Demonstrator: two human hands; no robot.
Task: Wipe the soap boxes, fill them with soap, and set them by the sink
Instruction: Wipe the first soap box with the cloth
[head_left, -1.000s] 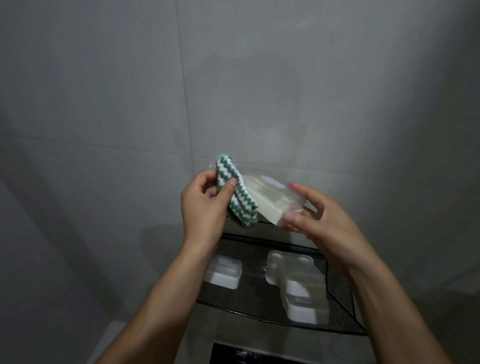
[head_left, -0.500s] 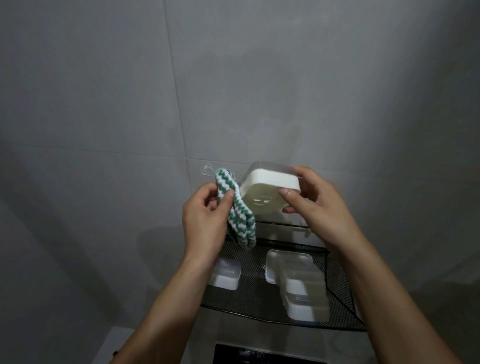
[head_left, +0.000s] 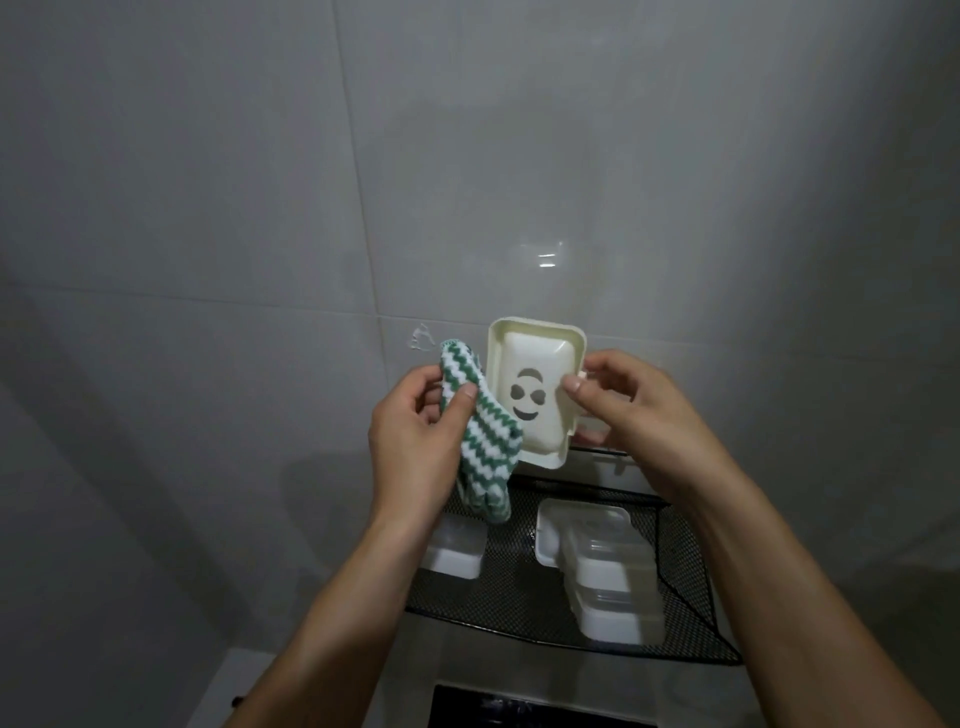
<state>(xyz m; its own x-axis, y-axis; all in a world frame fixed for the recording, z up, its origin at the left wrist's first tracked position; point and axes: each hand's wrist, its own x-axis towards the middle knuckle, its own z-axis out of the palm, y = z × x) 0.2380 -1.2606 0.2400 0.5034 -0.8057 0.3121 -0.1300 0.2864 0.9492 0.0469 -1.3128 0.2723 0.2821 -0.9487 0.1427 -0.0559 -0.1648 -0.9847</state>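
My right hand (head_left: 631, 415) holds a cream soap box (head_left: 535, 364) upright by its right edge, its underside with smiley-face cut-outs turned toward me. My left hand (head_left: 415, 441) grips a green-and-white zigzag cloth (head_left: 480, 441), which touches the box's left edge and hangs down below the hand. Both hands are in front of the tiled wall, above a black mesh shelf (head_left: 514, 587).
On the mesh shelf stand a small white soap box (head_left: 452, 553) at the left and stacked clear and white soap boxes (head_left: 602, 566) at the right. A clear wall hook (head_left: 422, 338) sticks to the grey tile. A dark panel (head_left: 540, 709) lies below the shelf.
My right hand has turned the soap box from tilted flat to upright, its smiley underside now facing me. The cloth in my left hand stays beside it.
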